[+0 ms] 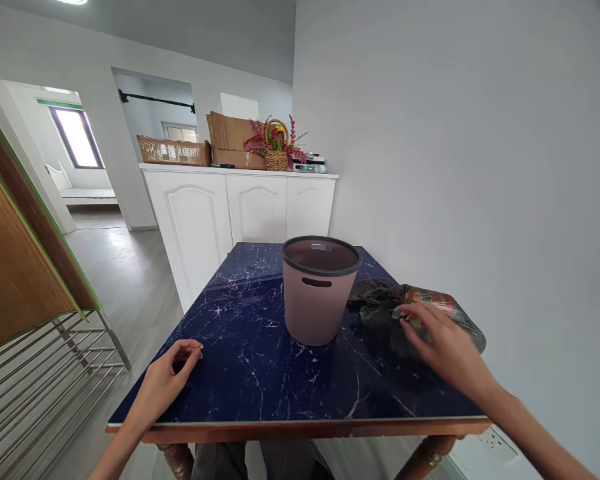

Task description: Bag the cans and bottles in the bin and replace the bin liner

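Note:
A pinkish-brown trash bin (313, 307) with a dark rim and an oval handle slot stands upright on the blue marbled table (240, 373). My left hand (173, 373) rests near the table's left front edge, its thumb and fingertips together and nothing visible in them. To the right of the bin, black plastic bags (375, 317) lie in a crumpled heap. Beside them is a plastic package (440, 301) with red and green print. My right hand (443, 340) is over the bags, thumb and fingers apart; whether it touches them I cannot tell.
A white cabinet (260, 207) behind the table carries cardboard boxes (175, 152) and a flower basket (277, 159). The wall (455, 167) runs close along the right. A metal rack (45, 387) with an orange-brown board stands at the left.

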